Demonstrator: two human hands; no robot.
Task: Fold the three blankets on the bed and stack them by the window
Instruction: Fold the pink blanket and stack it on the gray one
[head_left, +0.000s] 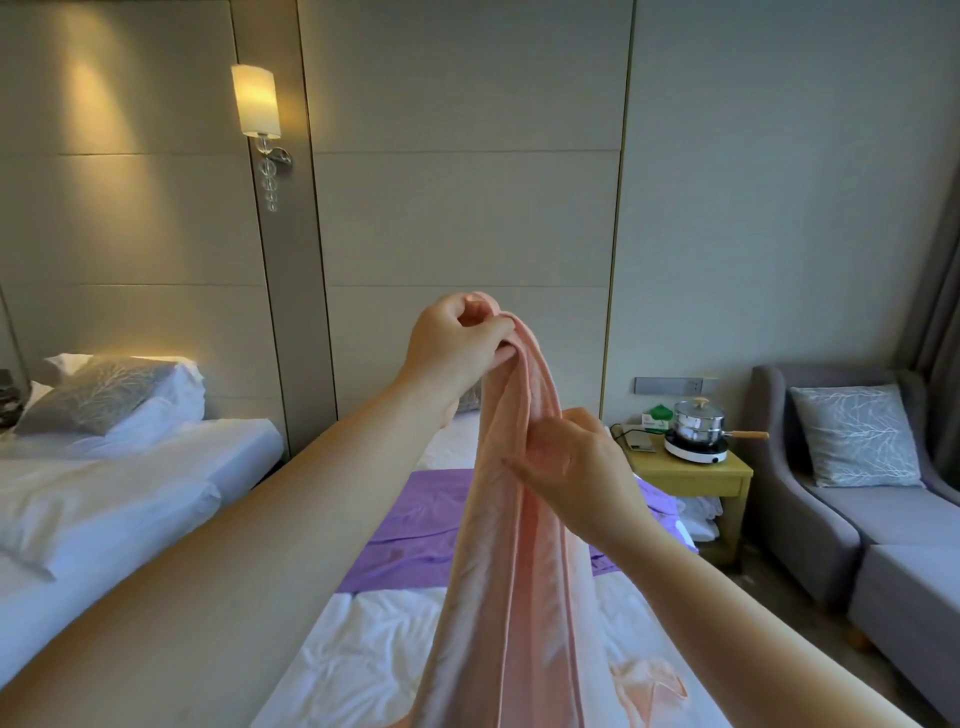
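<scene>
A pink blanket hangs in a long doubled strip in front of me, over the bed. My left hand is raised and pinches its top edge. Lower and to the right, my right hand grips the hanging strip from the side. A purple blanket lies spread flat across the middle of the bed behind the pink one. Part of the pink fabric also lies on the white sheet at the lower right. A third blanket is not visible.
A second bed with pillows stands at the left. A yellow bedside table carries a pot on a hot plate. A grey armchair with a cushion sits at the right beside a curtain.
</scene>
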